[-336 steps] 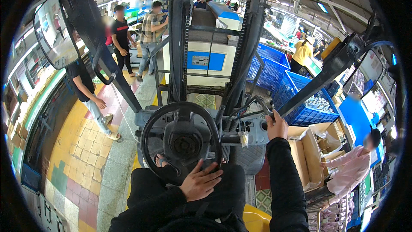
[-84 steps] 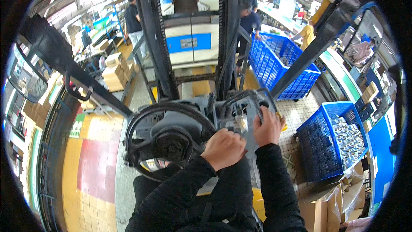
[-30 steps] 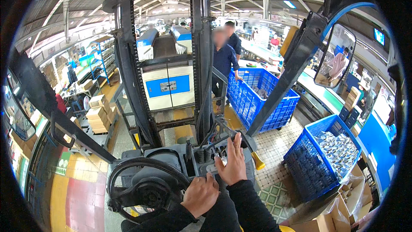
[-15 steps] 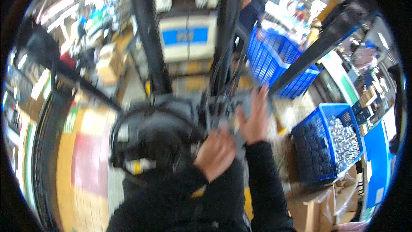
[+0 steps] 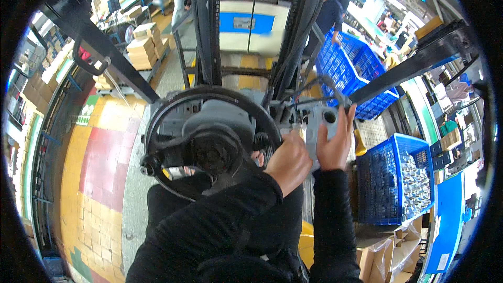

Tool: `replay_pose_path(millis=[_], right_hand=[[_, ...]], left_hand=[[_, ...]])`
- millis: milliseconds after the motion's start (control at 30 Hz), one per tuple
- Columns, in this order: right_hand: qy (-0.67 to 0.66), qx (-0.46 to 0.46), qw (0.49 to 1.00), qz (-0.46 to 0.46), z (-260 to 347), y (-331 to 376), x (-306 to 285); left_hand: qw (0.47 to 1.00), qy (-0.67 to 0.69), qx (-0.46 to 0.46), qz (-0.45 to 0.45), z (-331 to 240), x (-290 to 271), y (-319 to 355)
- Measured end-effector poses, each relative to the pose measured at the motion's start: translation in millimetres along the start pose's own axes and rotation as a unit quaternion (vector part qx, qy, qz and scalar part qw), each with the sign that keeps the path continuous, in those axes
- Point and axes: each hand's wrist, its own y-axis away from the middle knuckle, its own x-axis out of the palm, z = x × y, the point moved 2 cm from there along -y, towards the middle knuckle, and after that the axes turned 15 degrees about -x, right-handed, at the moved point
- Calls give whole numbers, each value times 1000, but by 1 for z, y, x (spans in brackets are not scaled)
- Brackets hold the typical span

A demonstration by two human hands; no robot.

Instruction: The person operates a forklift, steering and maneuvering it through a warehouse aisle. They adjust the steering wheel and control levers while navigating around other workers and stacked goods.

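steering wheel (image 5: 209, 144) black | crates (image 5: 390, 186) blue | floor (image 5: 99, 147) yellow-red tiles

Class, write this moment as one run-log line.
left hand: grips steering wheel rim | right hand: on grey lever console | right side: blue crates

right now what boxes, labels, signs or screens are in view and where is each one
Brown cardboard boxes: stacked, upper left beyond the black steering wheel.
Blue rectangular panel with a small pale label: on the cream load, top centre, past the mast.
Green and white floor sign: left, on the coloured tiles.
Open tan cardboard cartons: lower right, beside the blue mesh crate of silver parts.
No screens are clear enough to tell.
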Motion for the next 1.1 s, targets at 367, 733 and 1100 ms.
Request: replay_pose_path(millis=[367, 733, 1100], right_hand=[[165, 98, 979, 64, -21, 16, -19], [125, 95, 986, 55, -33, 30, -12], [129, 84, 987, 48, -44, 28, -4]], left_hand=[[1000, -11, -14, -18, 6, 8, -11], [999, -43, -13, 18, 6, 16, -15], [998, -37, -25, 43, 7, 16, -27]])
